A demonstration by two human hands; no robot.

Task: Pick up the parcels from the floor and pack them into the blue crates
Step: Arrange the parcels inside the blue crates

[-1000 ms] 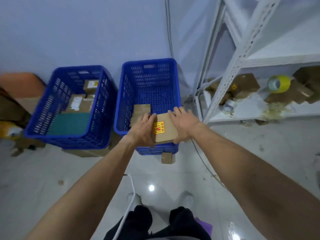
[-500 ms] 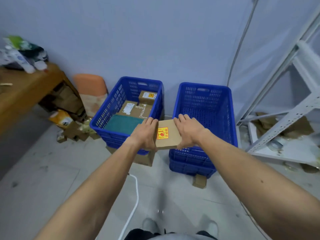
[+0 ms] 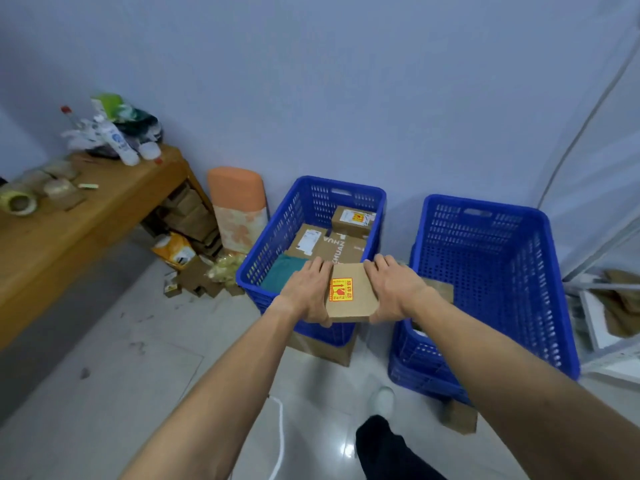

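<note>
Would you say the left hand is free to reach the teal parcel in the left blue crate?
Probably not yet: the left hand and right hand both hold the stickered box over the left crate. The teal parcel lies uncovered just beneath, so nothing else blocks it.
</note>
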